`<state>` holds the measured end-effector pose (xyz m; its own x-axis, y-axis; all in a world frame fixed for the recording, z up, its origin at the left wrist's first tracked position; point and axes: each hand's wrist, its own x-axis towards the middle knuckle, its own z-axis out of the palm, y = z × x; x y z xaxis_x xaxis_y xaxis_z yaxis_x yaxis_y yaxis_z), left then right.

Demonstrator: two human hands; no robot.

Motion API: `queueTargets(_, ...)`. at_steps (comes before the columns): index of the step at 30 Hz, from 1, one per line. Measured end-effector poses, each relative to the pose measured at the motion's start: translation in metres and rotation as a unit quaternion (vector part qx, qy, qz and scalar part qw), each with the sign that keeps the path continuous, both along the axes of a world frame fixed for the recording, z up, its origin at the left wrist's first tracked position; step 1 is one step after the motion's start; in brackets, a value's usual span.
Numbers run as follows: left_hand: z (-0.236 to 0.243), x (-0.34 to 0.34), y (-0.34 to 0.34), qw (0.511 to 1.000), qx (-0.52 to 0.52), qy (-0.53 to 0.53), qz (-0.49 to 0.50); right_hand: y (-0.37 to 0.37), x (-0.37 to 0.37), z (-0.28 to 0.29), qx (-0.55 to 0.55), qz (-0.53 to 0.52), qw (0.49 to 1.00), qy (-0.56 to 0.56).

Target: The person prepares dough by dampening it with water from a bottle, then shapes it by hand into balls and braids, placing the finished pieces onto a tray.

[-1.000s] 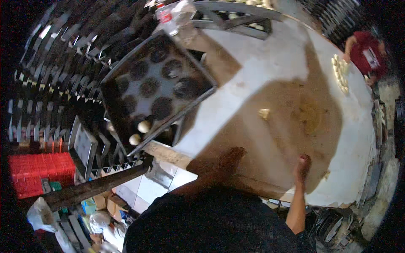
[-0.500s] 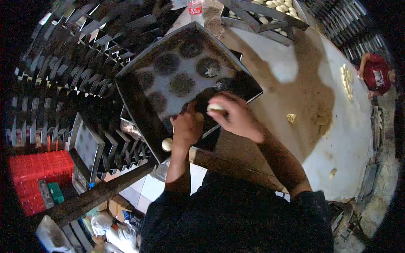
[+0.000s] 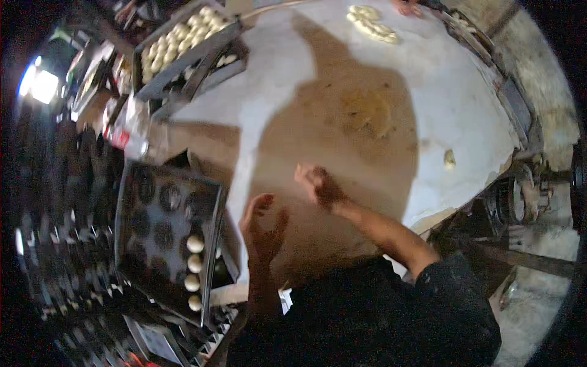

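Observation:
My right hand [image 3: 319, 185] is low over the shaded part of the pale work table [image 3: 465, 98]. Its fingers are curled in, and what they hold, if anything, is hidden and blurred. Beside it on the left, my left hand [image 3: 264, 223] has its fingers apart and loosely bent, with nothing visible in them. To the left of that hand lies a dark square baking tray [image 3: 156, 235]. Several round dough balls [image 3: 194, 263] sit in a row along the tray's right side. Darker round marks cover the rest of its bottom.
Farther off at the left, a tray [image 3: 183, 40] holds many dough balls. A clear plastic bottle [image 3: 127, 140] with a red label lies near the baking tray. Twisted dough pieces [image 3: 373, 24] and another person's hand [image 3: 406, 7] show at the far edge. A dough scrap [image 3: 449, 159] lies right.
The view has swung right, so the baking tray now appears at left. Both hands have left the tray and are over the table. The row of dough balls is now in plain sight.

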<state>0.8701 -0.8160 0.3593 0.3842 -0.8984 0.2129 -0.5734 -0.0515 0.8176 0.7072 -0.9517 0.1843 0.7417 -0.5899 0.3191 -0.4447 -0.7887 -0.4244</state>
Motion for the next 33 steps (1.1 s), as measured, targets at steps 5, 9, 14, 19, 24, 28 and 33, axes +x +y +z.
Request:
queueTargets(5,-0.029,-0.100,-0.180,0.945,0.101,0.099,-0.296,0.002,-0.156,0.033,0.228,-0.120,0.954,-0.154)
queueTargets(9,-0.166,-0.055,-0.340,0.956,0.149,0.089,-0.236,-0.010,-0.249,0.026,0.029,-0.161,0.957,-0.241)
queueTargets(14,-0.169,-0.135,-0.441,0.727,0.145,-0.539,-0.400,-0.026,-0.336,0.057,0.158,-0.317,0.911,-0.213)
queueTargets(19,-0.178,-0.102,-0.453,0.810,-0.038,-0.390,-0.435,-0.042,-0.339,0.027,0.068,-0.311,0.937,-0.144)
queueTargets(24,-0.129,-0.127,-0.443,0.881,0.252,-0.149,-0.373,-0.056,-0.342,0.047,-0.013,-0.384,0.919,-0.092)
queueTargets(28,-0.097,-0.116,-0.461,0.780,0.319,-0.267,-0.468,-0.052,-0.342,0.038,0.017,-0.387,0.917,-0.092)
queueTargets(33,-0.095,-0.078,-0.465,0.769,0.443,-0.181,-0.425,-0.059,-0.332,0.034,0.018,-0.401,0.912,-0.089)
